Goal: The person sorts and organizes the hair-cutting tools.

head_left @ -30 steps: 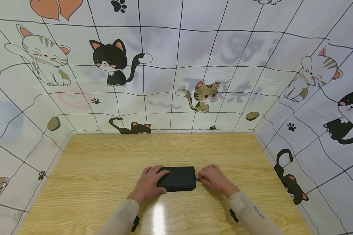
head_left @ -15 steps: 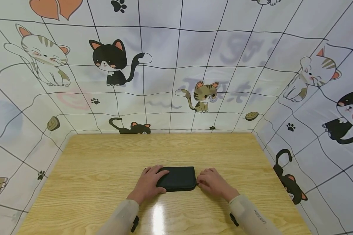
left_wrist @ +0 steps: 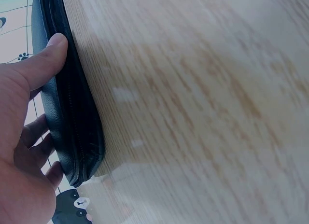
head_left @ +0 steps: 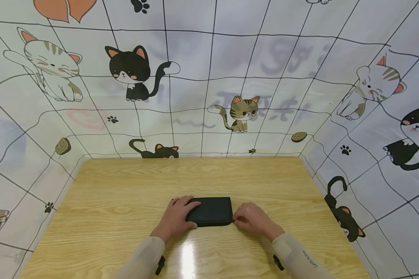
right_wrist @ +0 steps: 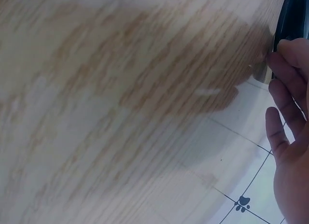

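Observation:
A black zip-around wallet [head_left: 213, 211] lies flat on the wooden table, its long side facing the person. My left hand [head_left: 176, 217] holds its left end, with the thumb on the near edge and the other fingers over the top and left side. In the left wrist view, the thumb [left_wrist: 58, 48] presses against the zipped side of the wallet [left_wrist: 79, 113]. At the wallet's right end, near the front corner, my right hand [head_left: 253, 220] pinches the zipper pull, which the fingers mostly hide. The right wrist view shows only a corner of the wallet [right_wrist: 292, 19] beyond the pinching fingertips.
The light wooden table [head_left: 125, 182] reflects a bright strip of light near its front. A white cloth [head_left: 192, 97] printed with cats and grid lines stands behind the table and along both sides.
My right hand has shifted slightly nearer and to the left along the wallet's right end, with the zipper pull between its fingers. The left hand and the wallet have stayed in place.

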Action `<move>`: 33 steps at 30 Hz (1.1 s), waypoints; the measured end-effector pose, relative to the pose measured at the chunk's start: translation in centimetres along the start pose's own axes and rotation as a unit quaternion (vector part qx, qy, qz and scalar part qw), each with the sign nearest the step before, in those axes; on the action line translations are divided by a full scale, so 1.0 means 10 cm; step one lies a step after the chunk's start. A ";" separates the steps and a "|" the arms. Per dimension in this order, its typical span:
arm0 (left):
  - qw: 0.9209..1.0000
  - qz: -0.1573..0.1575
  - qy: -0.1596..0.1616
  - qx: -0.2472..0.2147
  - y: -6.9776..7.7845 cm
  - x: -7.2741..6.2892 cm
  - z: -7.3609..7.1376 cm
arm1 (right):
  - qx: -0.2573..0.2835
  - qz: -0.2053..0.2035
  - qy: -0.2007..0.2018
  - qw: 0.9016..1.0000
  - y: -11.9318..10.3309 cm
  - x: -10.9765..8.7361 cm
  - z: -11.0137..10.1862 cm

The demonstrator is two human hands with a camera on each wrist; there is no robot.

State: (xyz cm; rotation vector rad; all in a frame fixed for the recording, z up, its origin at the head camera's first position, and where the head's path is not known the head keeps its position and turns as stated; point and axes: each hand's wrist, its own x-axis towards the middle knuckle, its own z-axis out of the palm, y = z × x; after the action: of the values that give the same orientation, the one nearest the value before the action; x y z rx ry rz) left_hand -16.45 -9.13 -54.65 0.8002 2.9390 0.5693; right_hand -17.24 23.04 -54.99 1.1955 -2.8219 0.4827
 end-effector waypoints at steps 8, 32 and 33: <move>1.000 -0.002 -0.003 0.005 -0.01 0.01 0.02 | -0.009 0.029 -0.011 0.999 -0.07 -0.03 0.02; 1.000 0.000 -0.003 0.003 -0.01 0.00 0.04 | -0.039 0.008 0.007 0.999 -0.35 0.06 0.11; 1.000 0.000 -0.002 0.002 -0.02 0.00 0.04 | -0.040 0.007 0.010 0.999 -0.35 0.06 0.11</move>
State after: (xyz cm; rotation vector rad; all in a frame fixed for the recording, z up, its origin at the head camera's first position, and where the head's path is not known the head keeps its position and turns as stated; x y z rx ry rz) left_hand -16.48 -9.11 -55.06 0.8004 2.9370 0.5606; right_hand -15.10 19.95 -55.02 1.1499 -2.8070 0.3761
